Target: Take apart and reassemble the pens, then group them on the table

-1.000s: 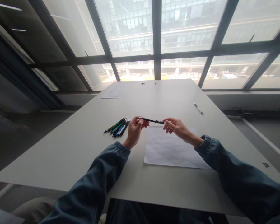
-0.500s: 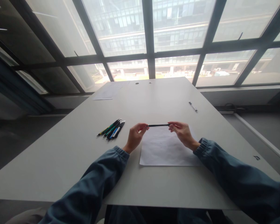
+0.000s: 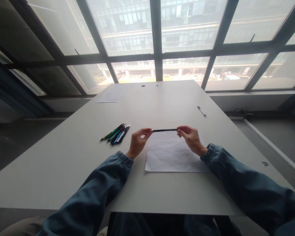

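A slim black pen (image 3: 164, 130) is held level above the far edge of a white sheet of paper (image 3: 172, 154). My left hand (image 3: 139, 141) pinches its left end between thumb and fingers. At the other end, the fingers of my right hand (image 3: 190, 139) are closed on the pen. Left of my left hand lies a bunch of pens (image 3: 116, 133) in black, green, blue and white, loosely side by side.
Beyond my right hand a single white and black pen (image 3: 201, 110) lies on the white table (image 3: 64, 170). More paper (image 3: 109, 94) rests at the far left. A small dark mark or object (image 3: 265, 163) is near the right edge. Large windows stand behind the table.
The pen has tilted slightly, its left end now a little lower than its right. Both hands keep hold of it. The whole view has shifted slightly.
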{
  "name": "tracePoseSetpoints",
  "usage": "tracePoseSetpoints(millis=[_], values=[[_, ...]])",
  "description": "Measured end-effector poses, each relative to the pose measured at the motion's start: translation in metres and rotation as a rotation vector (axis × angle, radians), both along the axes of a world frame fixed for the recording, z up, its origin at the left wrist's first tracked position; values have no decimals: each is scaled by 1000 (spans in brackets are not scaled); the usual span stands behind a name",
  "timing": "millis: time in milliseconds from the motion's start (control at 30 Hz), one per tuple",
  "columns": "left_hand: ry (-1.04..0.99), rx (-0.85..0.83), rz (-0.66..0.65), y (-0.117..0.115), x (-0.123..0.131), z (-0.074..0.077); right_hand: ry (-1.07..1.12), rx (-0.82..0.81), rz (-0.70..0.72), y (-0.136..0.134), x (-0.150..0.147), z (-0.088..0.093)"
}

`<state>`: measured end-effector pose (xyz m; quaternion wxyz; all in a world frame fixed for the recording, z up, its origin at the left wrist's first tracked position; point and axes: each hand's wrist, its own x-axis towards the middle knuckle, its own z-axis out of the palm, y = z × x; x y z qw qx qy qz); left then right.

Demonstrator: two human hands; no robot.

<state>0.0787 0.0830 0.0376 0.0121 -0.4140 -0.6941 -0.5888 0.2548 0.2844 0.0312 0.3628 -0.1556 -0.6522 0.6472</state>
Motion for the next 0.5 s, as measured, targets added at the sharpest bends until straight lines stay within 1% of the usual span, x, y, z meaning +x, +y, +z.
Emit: tracePoseSetpoints(millis=[167,500], values=[[22,-33,6,-2,-1,-3,-13,-26,3,0,-1,-1],[31,-41,9,-2,-1,-1,0,-3,-22,-1,-1,-3]])
